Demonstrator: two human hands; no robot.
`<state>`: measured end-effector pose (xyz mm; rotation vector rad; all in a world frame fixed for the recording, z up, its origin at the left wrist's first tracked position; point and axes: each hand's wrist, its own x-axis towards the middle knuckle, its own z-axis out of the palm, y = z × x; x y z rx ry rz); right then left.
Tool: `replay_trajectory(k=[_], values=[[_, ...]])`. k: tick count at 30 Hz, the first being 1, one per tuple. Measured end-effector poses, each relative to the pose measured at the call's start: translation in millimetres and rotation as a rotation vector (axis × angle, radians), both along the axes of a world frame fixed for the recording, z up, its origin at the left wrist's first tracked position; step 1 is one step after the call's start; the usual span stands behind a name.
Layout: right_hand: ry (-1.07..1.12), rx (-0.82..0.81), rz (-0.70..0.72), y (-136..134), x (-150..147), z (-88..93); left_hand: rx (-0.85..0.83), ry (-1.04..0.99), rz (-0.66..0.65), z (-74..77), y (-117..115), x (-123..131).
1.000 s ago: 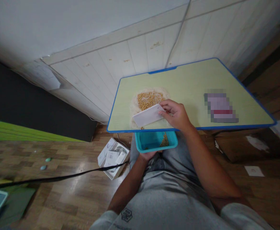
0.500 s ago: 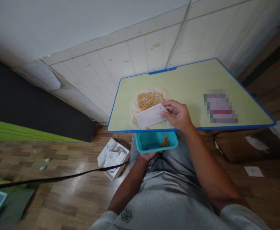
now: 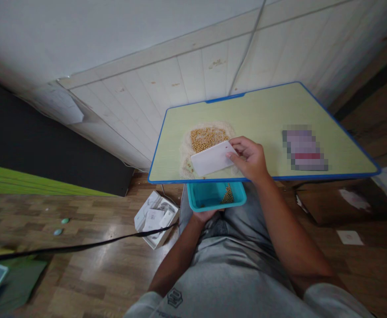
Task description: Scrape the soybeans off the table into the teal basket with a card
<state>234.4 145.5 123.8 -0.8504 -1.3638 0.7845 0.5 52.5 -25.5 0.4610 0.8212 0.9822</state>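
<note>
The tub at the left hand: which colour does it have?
The tub is turquoise, seen best in the head view.

The right hand [image 3: 249, 159] holds a white card [image 3: 212, 160] near the front edge of the table [image 3: 262, 110], beside yellow beans [image 3: 204, 138] with pale grains [image 3: 184, 152] around them. Below this edge, the left hand [image 3: 205, 216] is under a turquoise tray [image 3: 217, 207] containing a smaller heap of beans [image 3: 227, 194].

A table [image 3: 262, 110] with a pale green top and blue rim carries a patch of pale grains [image 3: 224, 126] with yellow beans [image 3: 203, 140] heaped among them. Farther right on it lies a pixelated flat object [image 3: 306, 145]. The wood-patterned floor [image 3: 90, 274] bears an open white box [image 3: 163, 236], two small greenish pieces [image 3: 65, 221] and a white square [image 3: 350, 237].
</note>
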Motion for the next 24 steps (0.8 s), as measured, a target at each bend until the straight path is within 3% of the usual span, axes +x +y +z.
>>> replay_trajectory(k=[5, 13, 24], values=[[0.015, 0.016, 0.012, 1, 0, -3.8, -0.009, 0.014, -0.021, 7.1, 0, 1], [0.061, 0.039, -0.220, 4, -1, -7.4, -0.033, -0.001, 0.033, -0.6, -3, -1], [0.012, -0.012, -0.042, 2, -3, -3.8, 0.000, 0.062, -0.001, 8.2, 0, 5]])
